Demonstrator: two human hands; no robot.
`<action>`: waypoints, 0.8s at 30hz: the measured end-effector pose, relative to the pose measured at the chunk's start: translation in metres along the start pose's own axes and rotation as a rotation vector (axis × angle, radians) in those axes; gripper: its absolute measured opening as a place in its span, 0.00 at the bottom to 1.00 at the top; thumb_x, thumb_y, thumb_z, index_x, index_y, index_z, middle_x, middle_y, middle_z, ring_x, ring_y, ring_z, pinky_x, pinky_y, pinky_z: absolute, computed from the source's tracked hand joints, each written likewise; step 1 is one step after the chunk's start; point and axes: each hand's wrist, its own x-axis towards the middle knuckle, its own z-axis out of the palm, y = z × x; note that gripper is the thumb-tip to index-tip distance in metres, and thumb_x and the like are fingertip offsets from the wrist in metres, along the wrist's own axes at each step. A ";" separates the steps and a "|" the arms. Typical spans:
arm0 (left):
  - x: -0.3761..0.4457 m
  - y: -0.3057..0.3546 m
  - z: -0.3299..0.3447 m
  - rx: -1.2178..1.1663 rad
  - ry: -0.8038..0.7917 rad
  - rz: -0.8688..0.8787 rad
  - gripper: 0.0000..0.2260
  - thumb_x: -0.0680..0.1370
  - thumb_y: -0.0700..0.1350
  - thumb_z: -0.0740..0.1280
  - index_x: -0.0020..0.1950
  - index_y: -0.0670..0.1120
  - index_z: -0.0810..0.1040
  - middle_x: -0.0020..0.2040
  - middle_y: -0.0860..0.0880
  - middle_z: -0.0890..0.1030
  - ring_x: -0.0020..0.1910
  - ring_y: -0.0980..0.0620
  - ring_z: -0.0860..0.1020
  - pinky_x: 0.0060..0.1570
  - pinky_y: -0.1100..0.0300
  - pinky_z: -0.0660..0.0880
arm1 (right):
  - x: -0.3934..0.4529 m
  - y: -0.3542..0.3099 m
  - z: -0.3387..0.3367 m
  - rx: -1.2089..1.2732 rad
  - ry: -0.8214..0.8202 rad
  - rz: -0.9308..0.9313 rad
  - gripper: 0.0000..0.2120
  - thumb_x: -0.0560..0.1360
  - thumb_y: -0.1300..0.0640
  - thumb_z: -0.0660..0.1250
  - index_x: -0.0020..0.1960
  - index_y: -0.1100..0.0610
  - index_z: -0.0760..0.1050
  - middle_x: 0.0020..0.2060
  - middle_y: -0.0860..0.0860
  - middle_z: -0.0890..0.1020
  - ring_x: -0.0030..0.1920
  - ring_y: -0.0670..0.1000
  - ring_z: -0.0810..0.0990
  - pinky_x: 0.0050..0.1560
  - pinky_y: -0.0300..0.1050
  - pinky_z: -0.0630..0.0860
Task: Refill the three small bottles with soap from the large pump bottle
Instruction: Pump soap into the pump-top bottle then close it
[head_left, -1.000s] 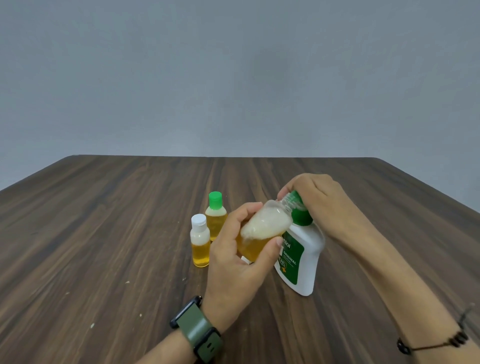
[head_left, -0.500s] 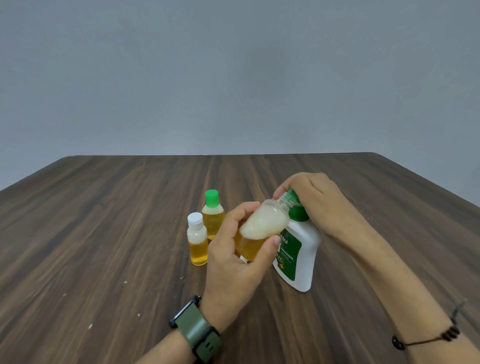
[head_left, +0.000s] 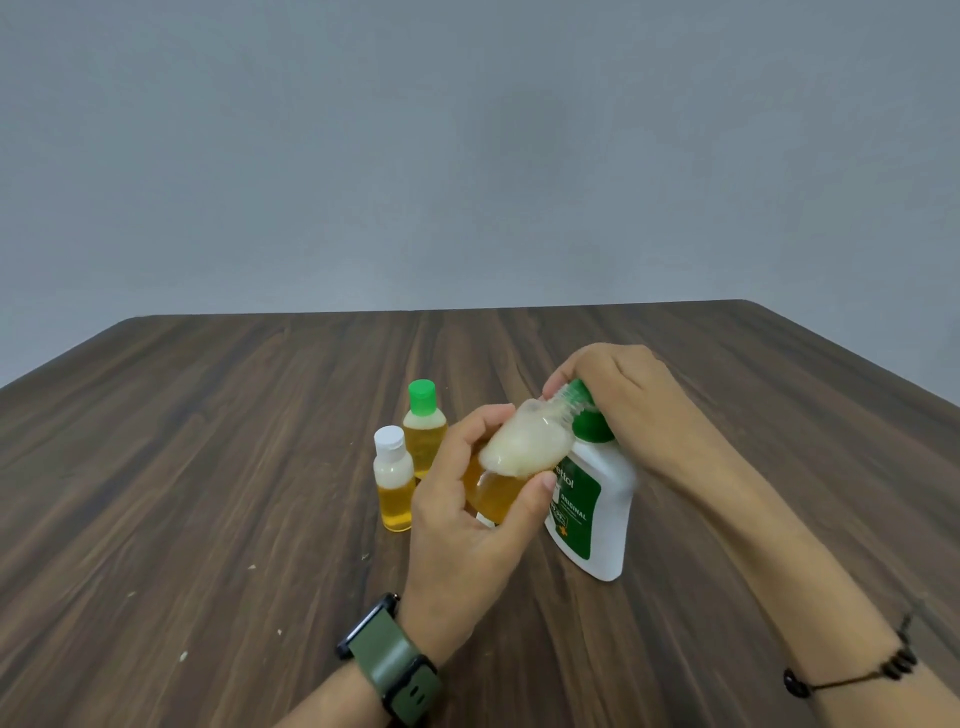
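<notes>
left hand (head_left: 467, 525) grips tilted uncapped small bottle (head_left: 511, 457), amber soap low, foam above, neck at pump. right hand (head_left: 618, 400) curled over pump of large pump bottle (head_left: 597, 514), tilted, label "original". left of it: white-capped bottle (head_left: 394, 480) and green-capped bottle (head_left: 424, 428), amber-filled, upright on table (head_left: 208, 467). wide bare wood left of them.

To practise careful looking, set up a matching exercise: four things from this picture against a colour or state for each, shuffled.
Things:
1. Rear small bottle
2. Front small bottle
3. Tilted small bottle
4. Large pump bottle

States:
A. white cap, standing
B. white body with green label
C. uncapped, held in the left hand
D. green cap, standing

Pairs: 1-D, 2-A, 3-C, 4-B
</notes>
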 end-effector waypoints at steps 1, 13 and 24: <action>-0.001 0.000 0.000 0.005 -0.004 0.001 0.19 0.69 0.51 0.68 0.58 0.56 0.70 0.54 0.66 0.75 0.53 0.60 0.76 0.46 0.72 0.73 | 0.000 0.001 0.001 0.005 0.004 -0.003 0.18 0.78 0.59 0.52 0.42 0.63 0.79 0.39 0.59 0.80 0.35 0.48 0.73 0.34 0.40 0.68; 0.004 0.003 0.001 -0.049 0.028 0.006 0.19 0.69 0.50 0.69 0.59 0.55 0.71 0.55 0.62 0.77 0.53 0.58 0.77 0.48 0.69 0.74 | 0.006 -0.009 -0.008 -0.019 -0.017 -0.026 0.19 0.78 0.59 0.52 0.47 0.73 0.74 0.44 0.66 0.79 0.39 0.60 0.74 0.39 0.46 0.67; 0.002 0.000 0.001 -0.042 0.012 -0.007 0.19 0.69 0.50 0.69 0.59 0.55 0.71 0.54 0.64 0.76 0.53 0.58 0.76 0.47 0.70 0.74 | 0.003 -0.004 -0.004 0.013 -0.014 -0.007 0.18 0.78 0.58 0.53 0.42 0.64 0.79 0.40 0.58 0.81 0.37 0.49 0.74 0.34 0.38 0.70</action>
